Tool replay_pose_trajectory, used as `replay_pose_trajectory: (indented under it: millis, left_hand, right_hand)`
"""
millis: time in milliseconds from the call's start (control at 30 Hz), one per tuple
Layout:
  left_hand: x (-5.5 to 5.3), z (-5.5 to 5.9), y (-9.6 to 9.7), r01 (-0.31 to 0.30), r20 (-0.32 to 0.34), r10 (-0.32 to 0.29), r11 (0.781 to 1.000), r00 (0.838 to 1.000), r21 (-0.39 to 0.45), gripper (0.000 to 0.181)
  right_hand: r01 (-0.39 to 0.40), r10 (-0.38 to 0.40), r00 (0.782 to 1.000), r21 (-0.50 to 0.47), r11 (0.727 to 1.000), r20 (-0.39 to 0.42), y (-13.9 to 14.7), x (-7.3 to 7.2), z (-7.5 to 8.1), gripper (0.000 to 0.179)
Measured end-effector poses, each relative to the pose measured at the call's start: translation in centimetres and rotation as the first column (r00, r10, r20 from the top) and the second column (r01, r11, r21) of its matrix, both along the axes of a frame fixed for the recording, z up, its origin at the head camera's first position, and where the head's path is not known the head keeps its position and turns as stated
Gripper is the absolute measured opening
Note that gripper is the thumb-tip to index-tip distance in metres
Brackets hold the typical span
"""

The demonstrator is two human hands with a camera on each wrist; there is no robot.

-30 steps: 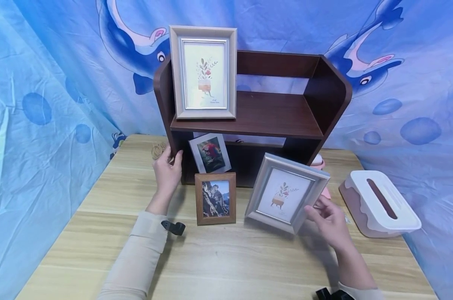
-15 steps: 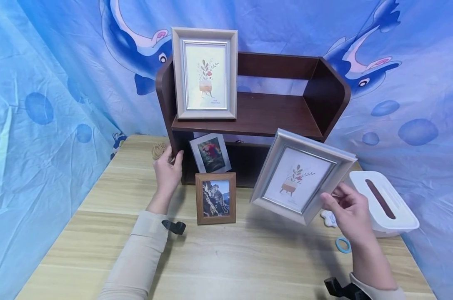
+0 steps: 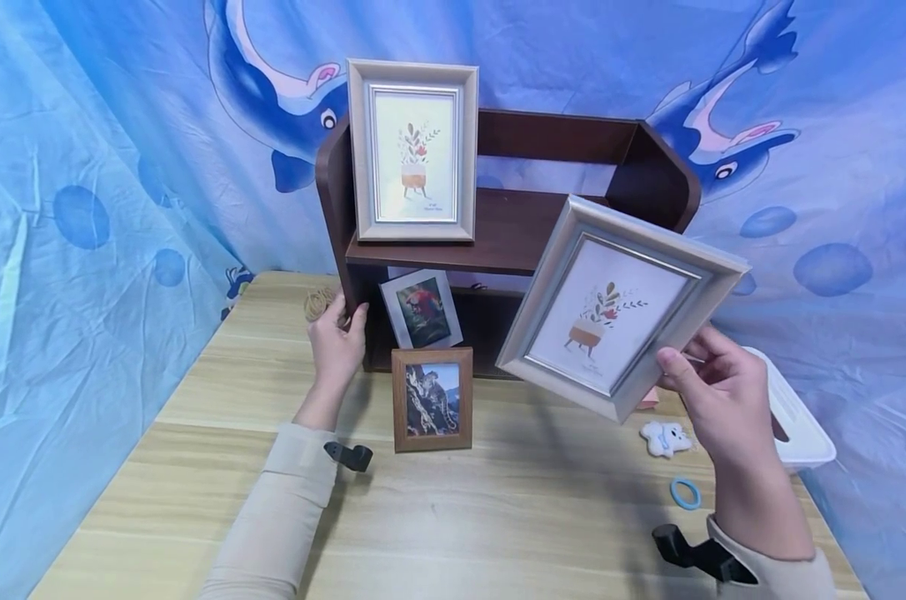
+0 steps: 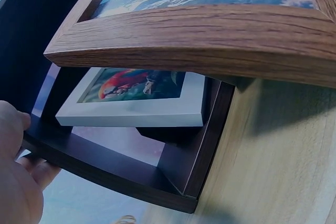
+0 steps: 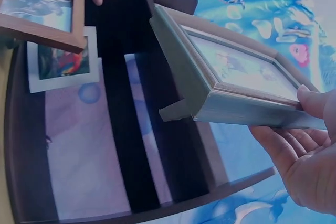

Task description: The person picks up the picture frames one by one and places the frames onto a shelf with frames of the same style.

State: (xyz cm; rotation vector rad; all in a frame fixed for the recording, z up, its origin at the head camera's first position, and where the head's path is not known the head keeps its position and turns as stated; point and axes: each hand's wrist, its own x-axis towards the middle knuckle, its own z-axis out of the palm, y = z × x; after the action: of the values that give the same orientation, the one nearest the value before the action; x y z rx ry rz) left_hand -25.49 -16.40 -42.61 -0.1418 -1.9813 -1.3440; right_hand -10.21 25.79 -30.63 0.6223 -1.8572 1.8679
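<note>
My right hand pinches a silver-beige picture frame by its right edge, thumb in front and fingers behind. The frame is lifted off the table and tilted, and its picture of a potted plant faces me. In the right wrist view a stand flap sticks out behind it. With thumb and fingers, my left hand grips the left side panel of the dark brown shelf. A matching frame stands upright on the upper board's left. Below are a white-framed parrot picture, tilted, and a wood-framed leopard picture.
On the table, a white dog-shaped item and a blue ring lie near my right wrist. A white-lidded tissue box is partly hidden behind my right hand. A beige coil lies beside my left hand.
My right hand has raised the silver-beige picture frame and carried it to the right, so it now overlaps the shelf's right part. The left hand has stayed at the side panel.
</note>
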Motion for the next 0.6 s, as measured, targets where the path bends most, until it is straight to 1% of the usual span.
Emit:
replay_pose_trajectory:
  millis: [100,167,333,433,533,600]
  left_hand:
    - [0.0,0.0,0.0,-0.002,-0.004,0.002,1.0,1.0,0.001,0.024]
    - [0.1,0.0,0.0,-0.001,-0.007,0.001,1.0,1.0,0.003,0.024]
    - [0.1,0.0,0.0,0.001,-0.009,-0.001,1.0,1.0,0.009,0.024]
    - [0.1,0.1,0.0,-0.002,0.0,0.002,1.0,1.0,0.006,0.02]
    - [0.1,0.1,0.0,-0.004,0.009,0.004,1.0,1.0,0.003,0.019]
    - [0.1,0.1,0.0,-0.01,0.011,0.009,1.0,1.0,0.005,0.021]
  right_hand:
    - [-0.008,0.008,1.0,0.003,1.0,-0.009,-0.3,-0.4,1.1,0.037]
    - [0.011,-0.011,1.0,0.005,1.0,-0.012,-0.6,-0.6,1.9,0.036]
    - [0.016,-0.015,0.999,0.006,1.0,-0.049,-0.7,-1.8,3.8,0.033]
    - [-0.045,0.042,0.997,-0.053,0.998,-0.062,-0.6,-2.4,4.6,0.03]
    - [-0.096,0.09,0.994,-0.103,0.99,-0.06,-0.8,-2.5,5.5,0.027]
    - [-0.115,0.109,0.992,-0.107,0.988,-0.058,-1.0,-2.5,6.2,0.028]
